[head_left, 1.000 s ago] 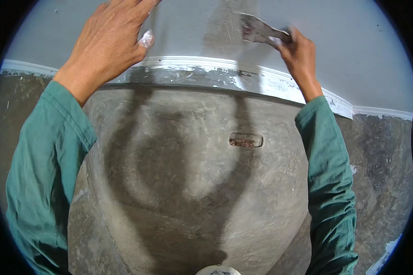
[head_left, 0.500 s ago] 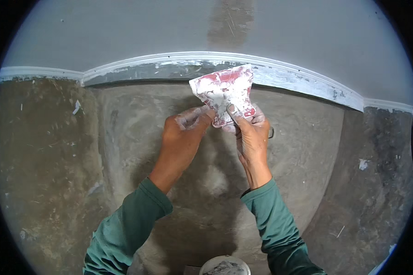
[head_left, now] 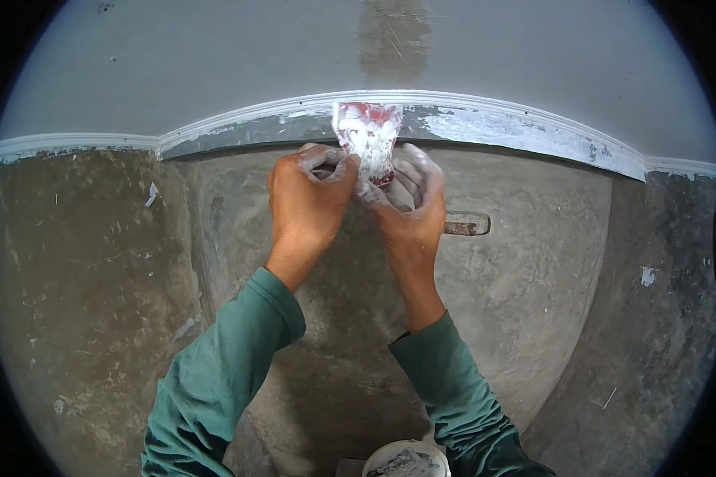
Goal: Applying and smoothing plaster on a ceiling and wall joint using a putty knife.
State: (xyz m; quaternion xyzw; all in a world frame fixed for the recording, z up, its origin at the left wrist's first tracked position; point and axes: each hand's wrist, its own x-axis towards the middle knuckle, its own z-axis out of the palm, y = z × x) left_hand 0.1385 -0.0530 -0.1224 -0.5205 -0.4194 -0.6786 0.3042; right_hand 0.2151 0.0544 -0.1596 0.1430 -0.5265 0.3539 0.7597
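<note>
No legible txt, labels, brand names, nos. or signs in head-cam view.

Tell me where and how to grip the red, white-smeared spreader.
Grip the red spreader by its narrow lower end, coming from the person's own side. It tapers toward that end, while its broad edge points away and white smears cover much of its face, so this is likely the surest hold.
</note>
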